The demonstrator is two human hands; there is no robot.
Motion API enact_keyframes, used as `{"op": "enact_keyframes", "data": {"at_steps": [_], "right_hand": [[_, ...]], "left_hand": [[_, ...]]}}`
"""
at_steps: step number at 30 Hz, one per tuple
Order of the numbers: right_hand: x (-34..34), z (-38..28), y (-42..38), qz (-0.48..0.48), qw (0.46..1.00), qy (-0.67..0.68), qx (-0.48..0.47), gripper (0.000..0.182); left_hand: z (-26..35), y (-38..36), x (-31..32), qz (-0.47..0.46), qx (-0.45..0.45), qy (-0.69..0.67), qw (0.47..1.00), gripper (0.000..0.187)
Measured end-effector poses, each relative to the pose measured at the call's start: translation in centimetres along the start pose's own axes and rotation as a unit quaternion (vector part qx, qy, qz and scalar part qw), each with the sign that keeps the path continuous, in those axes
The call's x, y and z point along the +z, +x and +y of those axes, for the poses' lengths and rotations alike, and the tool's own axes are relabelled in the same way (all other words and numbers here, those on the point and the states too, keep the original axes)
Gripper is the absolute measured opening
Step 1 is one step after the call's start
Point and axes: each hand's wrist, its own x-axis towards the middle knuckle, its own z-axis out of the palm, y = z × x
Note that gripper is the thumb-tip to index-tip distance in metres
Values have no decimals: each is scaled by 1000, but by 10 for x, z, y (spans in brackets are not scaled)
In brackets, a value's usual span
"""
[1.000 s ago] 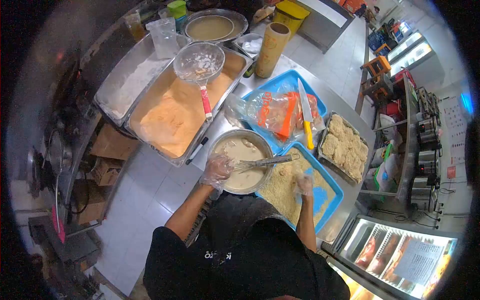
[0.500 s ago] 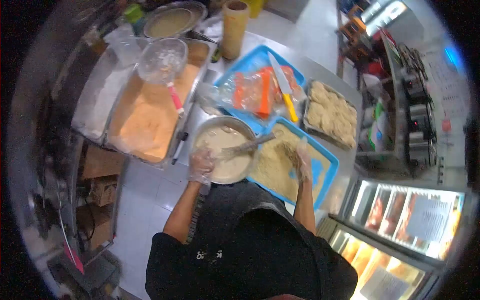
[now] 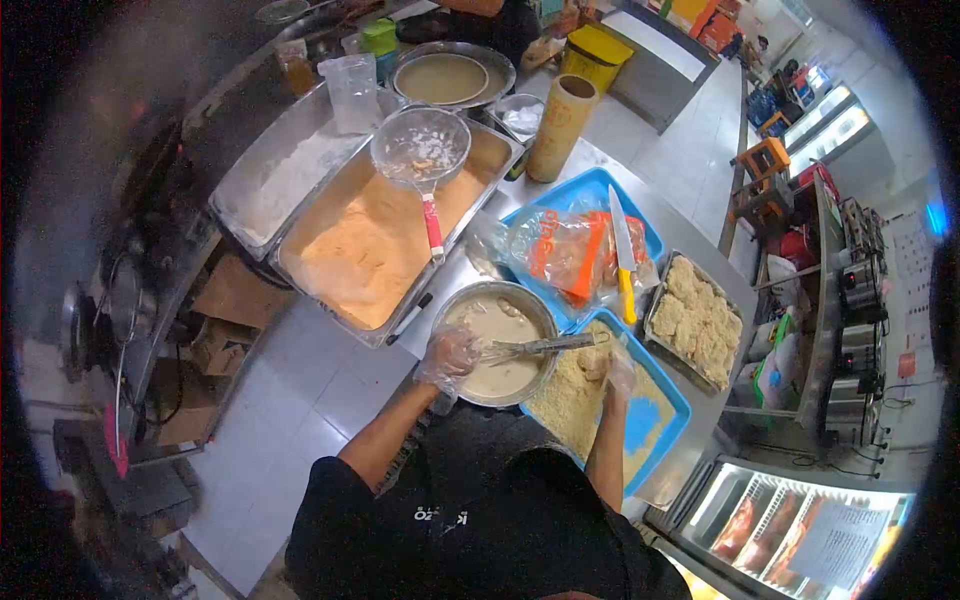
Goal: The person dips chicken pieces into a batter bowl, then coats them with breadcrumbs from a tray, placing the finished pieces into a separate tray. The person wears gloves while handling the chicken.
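My left hand [image 3: 452, 356], in a clear plastic glove, is at the left edge of a round metal bowl [image 3: 547, 314] of pale batter; its fingers are too blurred to read. A metal whisk [image 3: 550, 344] rests across the bowl, its wires in the batter. My right hand [image 3: 618, 372], gloved too, is over the crumbs [image 3: 566, 392] in a blue tray [image 3: 682, 405]. A crumb-coloured piece [image 3: 594, 364] shows at its fingers, which are curled around it. Right of the trays stands a metal tray of coated pieces [image 3: 696, 318].
A knife [image 3: 622, 240] with a yellow handle lies on a plastic bag [image 3: 560, 245] in another blue tray [image 3: 648, 228]. Left are a pan of orange powder [image 3: 365, 260], a pan of white flour [image 3: 300, 180] and a strainer [image 3: 421, 150]. Another person's arm [image 3: 472, 6] shows behind.
The view has shifted, so the table sits lower and further right, with more of the room visible. My left hand remains at the bowl and my right hand over the crumbs.
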Motion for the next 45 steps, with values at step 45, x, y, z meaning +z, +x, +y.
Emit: {"op": "enact_keyframes", "data": {"at_steps": [45], "right_hand": [[-33,31,15,-147,937,262,175,16]], "left_hand": [[-8,-7,4,2,-12,7,1000,22]]}}
